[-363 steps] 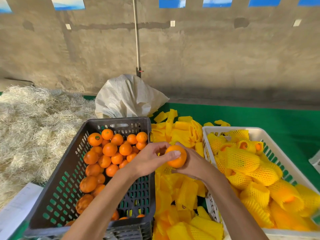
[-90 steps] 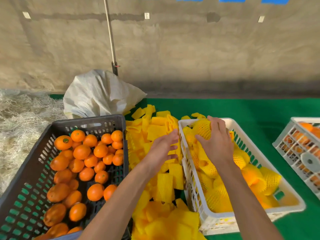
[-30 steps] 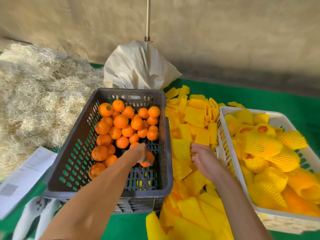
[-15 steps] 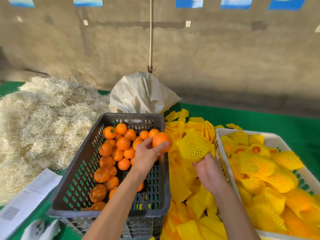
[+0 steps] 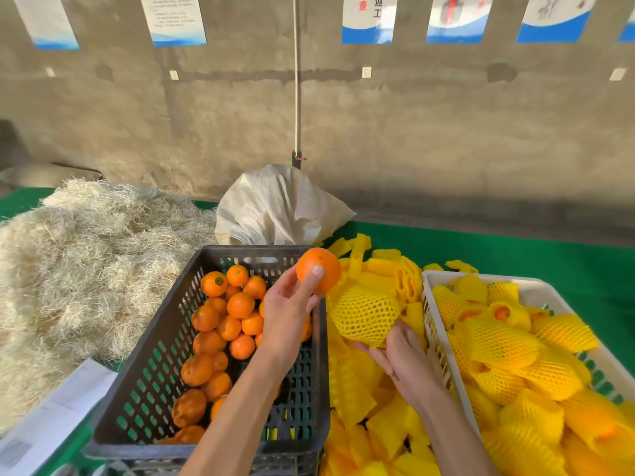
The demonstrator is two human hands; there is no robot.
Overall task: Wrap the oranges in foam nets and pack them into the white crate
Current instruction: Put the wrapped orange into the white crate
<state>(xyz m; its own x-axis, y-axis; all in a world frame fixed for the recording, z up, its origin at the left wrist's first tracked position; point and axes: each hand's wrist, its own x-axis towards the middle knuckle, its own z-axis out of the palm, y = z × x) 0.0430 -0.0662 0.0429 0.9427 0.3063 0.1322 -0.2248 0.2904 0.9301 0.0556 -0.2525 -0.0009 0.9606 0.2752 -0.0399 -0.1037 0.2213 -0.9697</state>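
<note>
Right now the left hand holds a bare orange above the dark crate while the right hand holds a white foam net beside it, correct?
Not quite: the foam net in the right hand is yellow, not white, as the head view shows. The left hand does hold a bare orange above the dark crate.

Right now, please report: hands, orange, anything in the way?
Left hand grips orange above dark crate. Right hand holds foam net, not yet on. White crate beside it, path clear.
</note>
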